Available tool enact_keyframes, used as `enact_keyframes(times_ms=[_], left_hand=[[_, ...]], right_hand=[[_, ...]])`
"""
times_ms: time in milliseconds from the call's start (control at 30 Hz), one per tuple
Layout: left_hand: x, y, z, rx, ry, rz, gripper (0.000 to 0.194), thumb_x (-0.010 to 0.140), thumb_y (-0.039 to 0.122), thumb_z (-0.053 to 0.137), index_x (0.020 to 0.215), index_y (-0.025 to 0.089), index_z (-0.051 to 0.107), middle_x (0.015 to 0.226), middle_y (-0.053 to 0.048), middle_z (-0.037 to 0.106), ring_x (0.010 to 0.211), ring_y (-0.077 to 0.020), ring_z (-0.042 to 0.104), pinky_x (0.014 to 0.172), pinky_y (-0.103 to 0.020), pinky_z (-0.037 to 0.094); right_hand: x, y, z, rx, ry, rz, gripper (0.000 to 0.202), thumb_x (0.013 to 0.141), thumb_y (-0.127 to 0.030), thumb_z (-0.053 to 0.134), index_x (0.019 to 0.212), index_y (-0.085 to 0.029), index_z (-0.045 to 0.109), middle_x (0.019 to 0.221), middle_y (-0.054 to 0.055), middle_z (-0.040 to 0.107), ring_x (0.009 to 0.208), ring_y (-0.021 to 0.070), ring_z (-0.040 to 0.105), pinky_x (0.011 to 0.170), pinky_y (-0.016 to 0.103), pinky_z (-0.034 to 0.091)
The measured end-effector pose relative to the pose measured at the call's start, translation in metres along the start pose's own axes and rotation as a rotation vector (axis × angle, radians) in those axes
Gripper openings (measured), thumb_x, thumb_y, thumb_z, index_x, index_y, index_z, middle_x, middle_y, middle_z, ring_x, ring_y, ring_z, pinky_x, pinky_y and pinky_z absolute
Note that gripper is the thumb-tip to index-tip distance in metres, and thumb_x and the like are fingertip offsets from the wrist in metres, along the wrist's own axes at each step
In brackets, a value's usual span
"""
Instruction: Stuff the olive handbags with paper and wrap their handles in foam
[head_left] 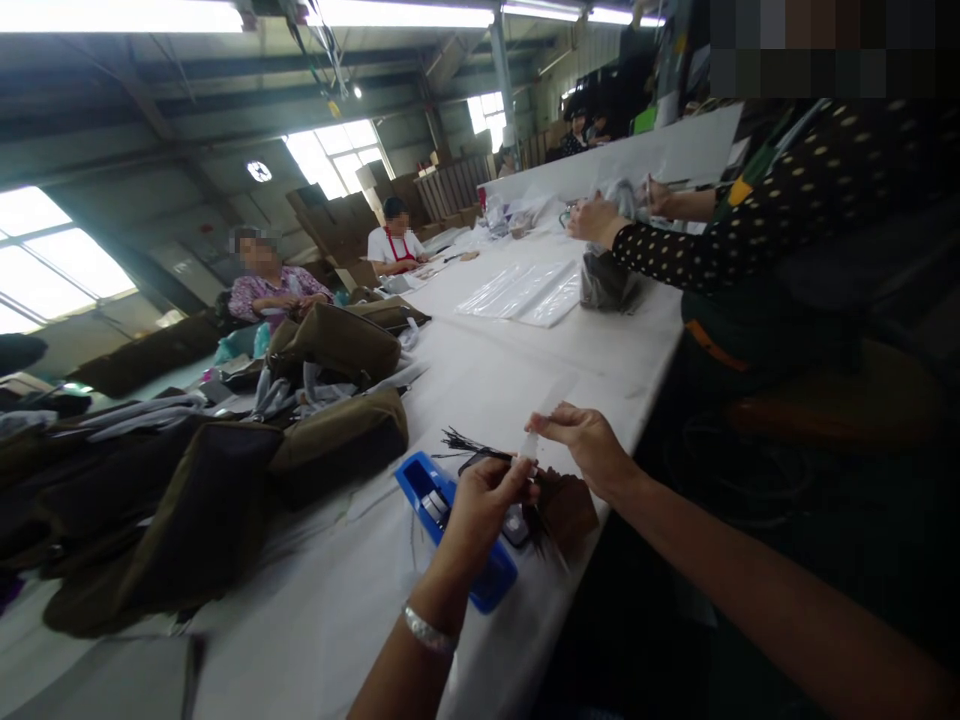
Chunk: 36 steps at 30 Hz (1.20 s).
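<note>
A small translucent whitish strip (pixel 529 446) is stretched between my two hands above the table's near edge. My left hand (pixel 486 497), with a silver bracelet at the wrist, pinches its lower end. At the upper end, my right hand (pixel 589 445) has thumb and finger closed on it. Below and left of the hands lies a blue tape dispenser (pixel 491 588), partly covered by my left forearm. A bundle of thin black cords (pixel 465 441) sticks out behind my left fingers. Beside them rests a crumpled brown piece (pixel 576 512), its material unclear.
Olive-brown bags (pixel 341 440) are heaped along the left of the white table (pixel 450 375). Clear plastic sleeves (pixel 521 292) lie further up. At right, a co-worker in a dotted sleeve (pixel 675 255) handles a dark wrapped item (pixel 607 280). Other people sit across the table.
</note>
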<state>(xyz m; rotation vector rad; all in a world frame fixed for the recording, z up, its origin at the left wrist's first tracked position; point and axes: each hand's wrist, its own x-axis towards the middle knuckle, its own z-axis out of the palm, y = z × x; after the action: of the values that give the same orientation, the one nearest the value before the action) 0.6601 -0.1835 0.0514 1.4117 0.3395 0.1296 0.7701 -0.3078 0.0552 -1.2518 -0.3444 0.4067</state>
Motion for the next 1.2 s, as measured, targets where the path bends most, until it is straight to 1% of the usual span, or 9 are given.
enact_keyframes(times_ms=[200,300,367,500,667,767,933,1067,1200], left_hand=[[0.004,0.006,0.008,-0.072,-0.040,-0.033,0.044,0.075,0.053,0.084,0.084,0.010,0.074,0.078,-0.008,0.073,0.067,-0.0136,0.067,0.069,-0.025,0.056],[0.014,0.012,0.011,-0.109,-0.058,-0.060,0.045,0.073,0.052,0.086,0.083,0.010,0.073,0.079,-0.010,0.073,0.066,-0.0134,0.067,0.070,-0.026,0.057],[0.023,0.017,0.012,-0.134,-0.054,-0.069,0.044,0.075,0.051,0.085,0.084,0.010,0.072,0.081,-0.010,0.073,0.067,-0.0128,0.068,0.072,-0.025,0.058],[0.044,0.016,0.013,-0.143,-0.010,-0.085,0.038,0.079,0.046,0.083,0.082,0.011,0.070,0.081,-0.009,0.072,0.070,-0.0123,0.069,0.076,-0.024,0.058],[0.066,0.001,0.002,0.001,0.053,-0.078,0.034,0.081,0.041,0.082,0.075,0.011,0.068,0.076,-0.010,0.072,0.069,-0.0160,0.071,0.073,-0.028,0.060],[0.065,0.003,-0.016,0.153,0.121,-0.040,0.030,0.070,0.036,0.089,0.079,0.012,0.073,0.077,-0.011,0.075,0.071,-0.0231,0.073,0.067,-0.033,0.060],[0.011,0.025,-0.046,0.334,0.259,0.121,0.038,0.067,0.029,0.089,0.103,0.022,0.080,0.110,-0.011,0.077,0.097,-0.0285,0.073,0.083,-0.033,0.058],[-0.055,0.029,-0.065,0.535,0.345,0.181,0.037,0.083,0.043,0.077,0.116,0.027,0.078,0.110,-0.007,0.078,0.095,-0.0273,0.075,0.085,-0.034,0.059],[-0.104,0.014,-0.082,0.586,0.471,0.128,0.042,0.085,0.055,0.070,0.118,0.029,0.076,0.106,-0.006,0.079,0.093,-0.0281,0.076,0.085,-0.036,0.060]], right_hand=[[0.005,-0.003,-0.016,-0.044,-0.085,0.062,0.045,0.069,-0.059,0.084,0.081,-0.016,0.079,0.082,0.006,0.076,0.087,0.0242,0.069,0.092,0.042,0.052],[-0.001,-0.003,-0.032,-0.136,-0.251,0.071,0.061,0.079,-0.070,0.071,0.106,-0.015,0.079,0.103,0.010,0.077,0.106,0.0286,0.068,0.105,0.047,0.047],[-0.009,-0.002,-0.044,-0.219,-0.387,0.061,0.071,0.088,-0.074,0.058,0.131,-0.019,0.069,0.123,0.012,0.072,0.120,0.0301,0.063,0.109,0.048,0.045],[-0.018,0.002,-0.061,-0.416,-0.473,0.104,0.084,0.086,-0.058,0.071,0.156,-0.023,0.041,0.125,0.011,0.070,0.112,0.0277,0.068,0.094,0.041,0.055],[0.007,0.015,-0.061,-0.860,-0.528,0.039,0.078,0.086,-0.043,0.070,0.155,-0.020,0.042,0.127,0.009,0.071,0.108,0.0239,0.070,0.093,0.035,0.056],[0.024,0.027,-0.057,-1.037,-0.493,0.011,0.086,0.081,-0.042,0.074,0.156,-0.018,0.039,0.140,0.015,0.063,0.125,0.0307,0.063,0.105,0.042,0.050],[0.003,0.043,-0.054,-1.276,-0.338,-0.116,0.072,0.090,-0.046,0.064,0.155,-0.021,0.043,0.163,0.017,0.035,0.152,0.0383,0.027,0.123,0.060,0.018],[-0.036,0.067,-0.053,-1.497,-0.254,-0.098,0.073,0.092,-0.062,0.057,0.155,-0.028,0.043,0.167,0.013,0.028,0.153,0.0430,0.023,0.119,0.065,0.022],[-0.041,0.098,-0.036,-1.530,-0.187,-0.094,0.074,0.093,-0.056,0.057,0.158,-0.027,0.038,0.169,0.012,0.021,0.154,0.0434,0.018,0.120,0.060,0.022]])
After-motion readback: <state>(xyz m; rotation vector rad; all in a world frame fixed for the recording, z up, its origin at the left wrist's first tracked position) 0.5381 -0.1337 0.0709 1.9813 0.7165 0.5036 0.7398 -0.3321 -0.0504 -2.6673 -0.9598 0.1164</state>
